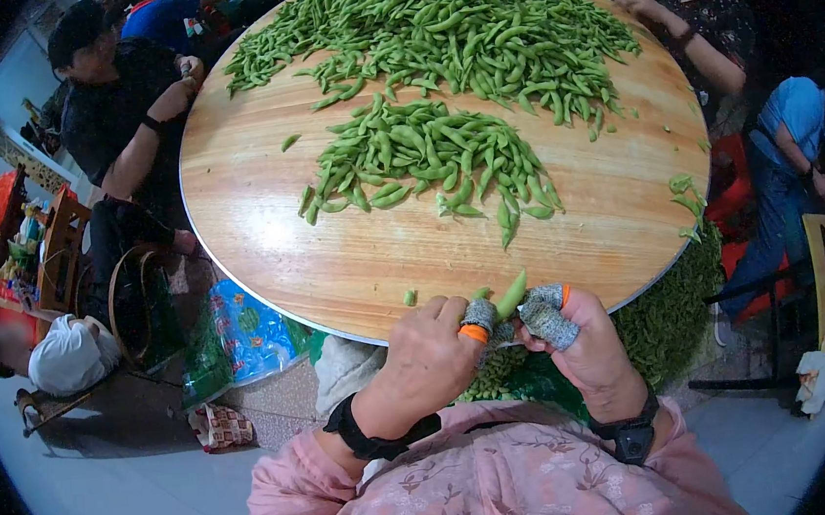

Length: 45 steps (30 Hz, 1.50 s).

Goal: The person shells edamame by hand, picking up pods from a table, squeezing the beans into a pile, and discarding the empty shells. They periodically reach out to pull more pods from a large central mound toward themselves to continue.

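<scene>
A green edamame pod (511,296) points up between my hands at the table's near edge. My left hand (429,352) is closed, with its covered fingertips pinching the pod from the left. From the other side my right hand (592,348) is pinched shut against the pod's lower part, which the fingers partly hide. Both hands wear grey knitted finger covers with orange bands. Beyond them lies a smaller heap of edamame pods (423,151). Below my hands, shelled beans or pods (490,376) show in part.
The round wooden table (280,254) carries a large pod heap (452,33) at its far side. People sit at left (124,96) and right (706,26). A big pile of pods or trimmings (677,303) lies below the right edge. Plastic bags (248,336) lie at lower left.
</scene>
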### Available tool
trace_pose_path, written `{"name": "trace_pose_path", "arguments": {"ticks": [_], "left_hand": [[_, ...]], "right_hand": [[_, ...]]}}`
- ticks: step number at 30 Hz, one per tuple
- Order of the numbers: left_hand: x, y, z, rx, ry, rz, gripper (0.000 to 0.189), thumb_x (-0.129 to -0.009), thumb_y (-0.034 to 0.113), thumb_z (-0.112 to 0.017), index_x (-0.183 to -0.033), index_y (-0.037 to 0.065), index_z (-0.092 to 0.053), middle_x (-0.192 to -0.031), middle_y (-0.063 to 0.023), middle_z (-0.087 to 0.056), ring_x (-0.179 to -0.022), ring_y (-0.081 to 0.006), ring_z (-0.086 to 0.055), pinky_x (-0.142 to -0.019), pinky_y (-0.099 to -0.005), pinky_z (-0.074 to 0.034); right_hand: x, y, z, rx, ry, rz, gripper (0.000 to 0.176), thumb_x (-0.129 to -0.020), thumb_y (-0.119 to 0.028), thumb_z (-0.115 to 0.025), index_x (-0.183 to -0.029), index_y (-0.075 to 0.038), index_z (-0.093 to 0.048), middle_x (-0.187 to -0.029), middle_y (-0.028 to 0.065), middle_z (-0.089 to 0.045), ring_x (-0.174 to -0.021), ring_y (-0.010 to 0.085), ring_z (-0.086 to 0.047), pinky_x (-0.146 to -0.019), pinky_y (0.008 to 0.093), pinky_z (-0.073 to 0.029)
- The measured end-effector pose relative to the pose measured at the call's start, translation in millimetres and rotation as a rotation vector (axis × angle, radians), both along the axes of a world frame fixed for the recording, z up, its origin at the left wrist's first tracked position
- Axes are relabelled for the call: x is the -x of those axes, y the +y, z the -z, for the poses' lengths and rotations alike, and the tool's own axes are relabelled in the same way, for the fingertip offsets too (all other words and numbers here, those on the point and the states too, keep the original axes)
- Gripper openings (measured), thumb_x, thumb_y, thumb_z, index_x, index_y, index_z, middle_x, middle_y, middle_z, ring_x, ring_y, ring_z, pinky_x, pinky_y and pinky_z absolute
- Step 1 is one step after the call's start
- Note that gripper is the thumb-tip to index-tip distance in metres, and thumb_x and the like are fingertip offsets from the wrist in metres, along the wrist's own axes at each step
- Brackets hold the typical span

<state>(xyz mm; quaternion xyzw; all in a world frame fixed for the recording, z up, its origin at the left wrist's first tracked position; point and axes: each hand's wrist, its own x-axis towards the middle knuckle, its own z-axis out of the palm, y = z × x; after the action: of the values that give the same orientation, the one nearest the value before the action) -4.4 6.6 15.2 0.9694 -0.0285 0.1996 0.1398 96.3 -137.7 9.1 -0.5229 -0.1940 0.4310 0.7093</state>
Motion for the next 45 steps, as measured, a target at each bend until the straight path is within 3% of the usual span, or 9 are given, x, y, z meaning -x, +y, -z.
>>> {"name": "trace_pose_path", "arguments": {"ticks": [9,12,18,20,23,29,32,39,45], "left_hand": [[2.0,1.0,2.6,-0.004,0.002,0.036,0.027,-0.063,0.009,-0.051,-0.087,-0.001,-0.054,-0.073,-0.0096,-0.049,-0.065,-0.0226,-0.05,-0.048,-0.0333,-0.041],[2.5,-1.4,8.0,0.053,-0.021,-0.014,0.03,-0.054,0.007,-0.06,-0.081,0.003,-0.051,-0.073,-0.01,-0.051,-0.063,-0.0272,-0.052,-0.049,-0.0346,-0.041],[3.6,-5.0,19.8,0.639,-0.052,-0.041,0.008,-0.073,0.008,-0.055,-0.077,0.001,-0.052,-0.057,-0.0063,-0.049,-0.05,-0.021,-0.049,-0.047,-0.0278,-0.038],[3.4,-5.9,17.0,1.125,-0.016,-0.025,0.012,-0.079,0.013,-0.051,-0.077,0.001,-0.051,-0.058,-0.0026,-0.047,-0.051,-0.0151,-0.046,-0.048,-0.0261,-0.037],[7.4,-0.8,26.0,1.487,0.204,-0.049,0.014,-0.081,0.014,-0.049,-0.083,0.001,-0.053,-0.063,-0.0089,-0.052,-0.057,-0.0177,-0.049,-0.053,-0.0277,-0.039],[-2.8,-8.0,5.2,0.941,-0.03,-0.024,0.014,-0.081,0.014,-0.05,-0.075,0.001,-0.054,-0.063,0.002,-0.049,-0.056,-0.0074,-0.044,-0.05,-0.0211,-0.035],[-0.2,-0.2,4.6,1.278,0.136,0.073,0.016,-0.082,0.014,-0.049,-0.072,0.002,-0.053,-0.062,0.0023,-0.048,-0.056,-0.006,-0.043,-0.049,-0.0203,-0.033],[7.0,-5.3,9.7,1.342,0.206,-0.036,0.015,-0.083,0.015,-0.046,-0.075,0.003,-0.051,-0.061,0.0026,-0.048,-0.056,-0.0044,-0.041,-0.048,-0.0188,-0.031],[15.4,4.4,14.3,1.218,0.374,0.139,0.012,-0.081,0.008,-0.048,-0.09,0.0,-0.051,-0.074,0.0006,-0.051,-0.07,-0.0053,-0.046,-0.061,-0.0187,-0.038]], "right_hand": [[0.5,2.6,5.9,-0.01,-0.028,0.002,0.009,-0.079,-0.006,-0.05,-0.085,-0.003,-0.056,-0.072,-0.0032,-0.055,-0.063,0.0039,-0.047,-0.056,0.0171,-0.037],[1.8,6.1,3.3,-0.035,-0.017,0.005,0.008,-0.078,-0.004,-0.051,-0.084,-0.002,-0.056,-0.074,-0.0023,-0.055,-0.065,0.0044,-0.048,-0.058,0.018,-0.038],[-0.4,10.1,13.1,-0.151,-0.046,-0.027,0.007,-0.077,-0.002,-0.053,-0.082,-0.001,-0.056,-0.078,-0.0003,-0.057,-0.071,0.0062,-0.051,-0.064,0.0197,-0.041],[0.3,12.5,14.7,-0.194,-0.085,-0.041,0.006,-0.077,-0.002,-0.053,-0.082,-0.001,-0.056,-0.078,-0.0001,-0.057,-0.072,0.0066,-0.051,-0.065,0.0201,-0.041],[0.3,14.5,18.4,-0.148,-0.177,0.002,0.006,-0.077,-0.001,-0.052,-0.081,0.0,-0.056,-0.076,-0.0003,-0.057,-0.071,0.0066,-0.052,-0.064,0.0207,-0.041],[-3.4,10.2,3.6,0.046,-0.285,-0.071,0.005,-0.076,0.0,-0.052,-0.079,0.001,-0.055,-0.072,-0.0004,-0.056,-0.068,0.0064,-0.051,-0.062,0.0206,-0.041],[-6.2,7.5,12.2,-0.01,-0.41,-0.075,0.004,-0.074,0.001,-0.053,-0.077,0.001,-0.055,-0.07,0.0001,-0.056,-0.067,0.0066,-0.05,-0.061,0.0204,-0.041],[-2.4,8.3,-0.3,-0.004,-0.479,-0.151,0.005,-0.072,0.002,-0.054,-0.077,0.003,-0.054,-0.07,0.0011,-0.056,-0.065,0.0071,-0.05,-0.061,0.0208,-0.041],[-1.7,2.3,0.4,0.136,-0.511,-0.107,0.01,-0.071,0.004,-0.053,-0.08,0.003,-0.056,-0.068,0.0034,-0.057,-0.062,0.0081,-0.05,-0.057,0.0223,-0.042]]}}
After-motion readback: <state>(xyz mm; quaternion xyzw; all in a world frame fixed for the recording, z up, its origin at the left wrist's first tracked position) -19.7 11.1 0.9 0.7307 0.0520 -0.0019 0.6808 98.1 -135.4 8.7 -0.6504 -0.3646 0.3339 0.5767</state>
